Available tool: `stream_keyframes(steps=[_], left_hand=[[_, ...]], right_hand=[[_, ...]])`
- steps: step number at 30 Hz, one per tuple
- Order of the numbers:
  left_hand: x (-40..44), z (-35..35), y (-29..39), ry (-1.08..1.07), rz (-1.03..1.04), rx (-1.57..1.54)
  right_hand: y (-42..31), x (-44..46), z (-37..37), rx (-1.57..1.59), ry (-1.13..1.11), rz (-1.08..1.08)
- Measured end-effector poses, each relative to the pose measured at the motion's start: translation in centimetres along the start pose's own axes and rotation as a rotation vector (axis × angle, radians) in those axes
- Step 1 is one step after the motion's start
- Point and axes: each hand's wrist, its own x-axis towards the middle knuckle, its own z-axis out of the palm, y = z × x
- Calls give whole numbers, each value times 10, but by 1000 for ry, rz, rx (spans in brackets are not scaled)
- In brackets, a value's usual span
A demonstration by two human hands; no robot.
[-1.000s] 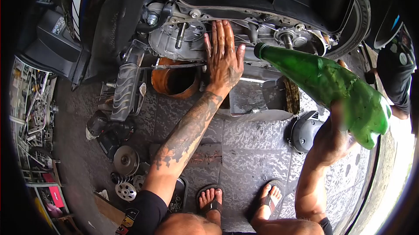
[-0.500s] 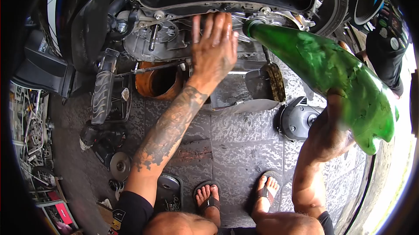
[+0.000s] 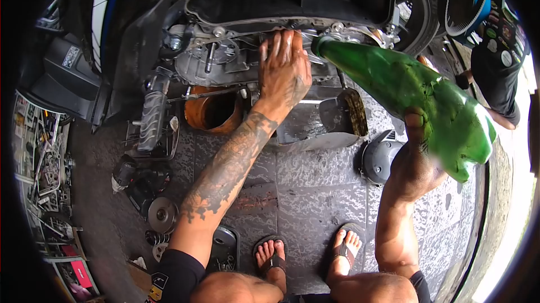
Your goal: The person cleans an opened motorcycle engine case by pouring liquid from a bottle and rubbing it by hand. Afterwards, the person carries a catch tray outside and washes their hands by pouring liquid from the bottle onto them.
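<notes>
My right hand (image 3: 419, 159) grips a crumpled green plastic bottle (image 3: 394, 78) near its wide end. The bottle is tilted, its neck pointing at the engine casing (image 3: 194, 69) of a scooter. My left hand (image 3: 286, 72) lies against that casing, back of the hand toward me, with wet-looking fingers stretched upward and a little bent. Its palm and whatever lies beneath are hidden. A metal shaft (image 3: 210, 58) sticks out of the casing to the left of this hand. Below stand an orange-brown container (image 3: 194, 113) and an open metal tray (image 3: 304, 140).
A round dark cover (image 3: 378, 159) lies on the tiled floor at right. Power tools (image 3: 126, 173) and a metal disc (image 3: 163, 214) are at left, near a parts tray (image 3: 226, 247). The scooter's wheel (image 3: 419, 8) is upper right. Another person (image 3: 500, 61) is at the far right.
The view has shifted, so the scooter appears slightly lower and to the right. My left hand's fingers are more bent. The bottle remains in my right hand, its neck still near the casing.
</notes>
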Motion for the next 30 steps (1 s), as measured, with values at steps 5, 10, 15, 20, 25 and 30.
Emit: stream_keyframes(steps=[5, 10, 15, 20, 25, 30], left_hand=[[-24, -9, 2, -85, 1, -109], [-17, -6, 13, -88, 92, 43], [-7, 18, 10, -62, 113, 129], [-3, 33, 11, 120, 148, 144], [-3, 14, -14, 88, 252, 249], [-4, 21, 8, 2, 143, 212]], right_hand=[[6, -1, -2, -235, 87, -185], [10, -3, -6, -270, 128, -139], [7, -2, -9, -321, 103, -133], [12, -4, -1, -347, 94, -149], [6, 2, -10, -431, 117, -176], [8, -2, -18, -397, 128, -168]])
